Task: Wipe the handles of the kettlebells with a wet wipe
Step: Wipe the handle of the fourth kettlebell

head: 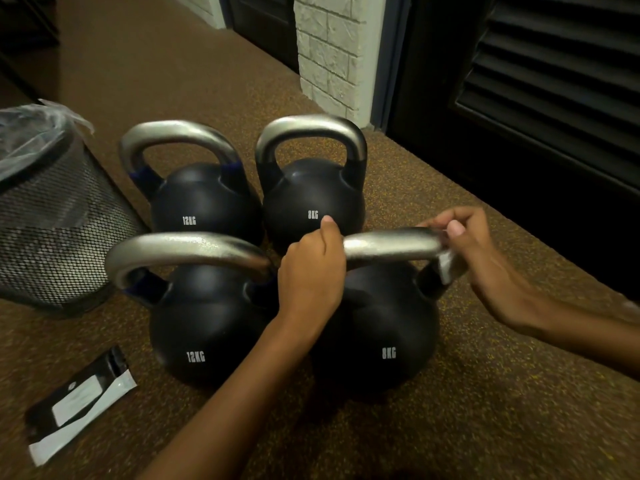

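Left hand (311, 271): fingers wrapped round left end of steel handle (388, 244) of near 8KG kettlebell (381, 341). Right hand (481, 258): pinching white wet wipe (448, 268) against handle's right bend.
Around: lined mesh bin (59, 220); wipe packet (79, 400) flat on floor; near 12KG kettlebell (207, 323); far 12KG kettlebell (204, 199) and far 8KG kettlebell (311, 192) behind.
Speckled brown floor (485, 393); white brick pillar (329, 46); dark louvred shutters (554, 81).

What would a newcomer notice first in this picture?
Four black kettlebells with silver handles stand in a square block at the middle of the brown floor. On the near right kettlebell, marked 8KG, the left hand grips the handle while the right hand pinches a white wet wipe against its right bend. A mesh bin stands at the left.
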A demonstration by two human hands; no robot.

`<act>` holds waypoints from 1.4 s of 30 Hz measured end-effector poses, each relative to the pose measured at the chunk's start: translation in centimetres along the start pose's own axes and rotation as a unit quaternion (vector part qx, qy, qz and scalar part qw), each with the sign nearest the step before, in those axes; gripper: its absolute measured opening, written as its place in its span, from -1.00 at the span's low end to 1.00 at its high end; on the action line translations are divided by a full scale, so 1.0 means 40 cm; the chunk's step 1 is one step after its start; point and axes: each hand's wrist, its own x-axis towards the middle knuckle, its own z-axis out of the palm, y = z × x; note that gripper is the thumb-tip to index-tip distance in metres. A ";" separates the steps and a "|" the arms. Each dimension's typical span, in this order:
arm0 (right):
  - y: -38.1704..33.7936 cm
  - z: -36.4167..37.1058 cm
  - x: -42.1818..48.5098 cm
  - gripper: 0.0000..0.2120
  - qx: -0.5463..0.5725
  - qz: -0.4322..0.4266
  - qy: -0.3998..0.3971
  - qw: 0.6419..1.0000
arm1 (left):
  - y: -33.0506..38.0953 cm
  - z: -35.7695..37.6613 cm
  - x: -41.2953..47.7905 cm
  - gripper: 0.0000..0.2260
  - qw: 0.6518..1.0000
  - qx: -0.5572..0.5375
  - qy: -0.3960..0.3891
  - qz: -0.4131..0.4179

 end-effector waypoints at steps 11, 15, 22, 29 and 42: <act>-0.095 -0.003 0.019 -0.77 -0.193 -0.139 -0.149 0.960 | 0.007 -0.011 -0.007 -0.52 1.000 0.004 -0.013 -0.009; -0.065 -0.023 0.002 -0.73 -0.193 -0.198 -0.088 0.957 | 0.009 -0.009 -0.008 -0.59 0.999 0.029 -0.015 0.002; -0.073 -0.011 0.006 -0.69 -0.285 -0.263 -0.012 0.922 | 0.007 -0.009 -0.010 -0.61 0.999 0.049 -0.010 0.022; -0.087 0.007 0.032 -0.78 -0.364 -0.359 -0.065 0.857 | 0.017 -0.011 -0.013 -0.54 1.000 -0.003 0.006 -0.004; -0.083 0.058 0.060 -0.78 -0.442 -0.451 -0.032 0.775 | 0.011 -0.010 -0.015 -0.53 0.999 0.027 0.011 0.026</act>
